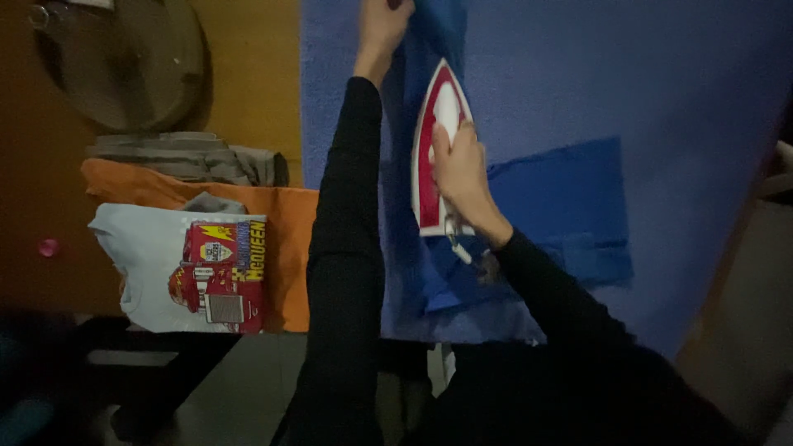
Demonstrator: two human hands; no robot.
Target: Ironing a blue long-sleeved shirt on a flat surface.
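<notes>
Black sleeves fill the near edge of the view, and from them the right hand [462, 177] reaches out to clench the handle of a red-and-white iron [436, 149]. That iron rests flat on a dark blue cloth [570, 198] spread over the lighter blue ironing pad [644, 74]. Its long axis runs near to far, its pointed tip aimed at the far edge and tilted slightly right, with its heel toward the person. Directly beyond that tip, the left hand [382, 25] pinches the far part of the cloth, fingers closed on the fabric; the iron therefore lies on the near side of this grip, nearly in line with it. Most of the cloth extends to the right of the iron. Well off to the left sits a stack of folded clothes [190, 239], apart from both hands.
</notes>
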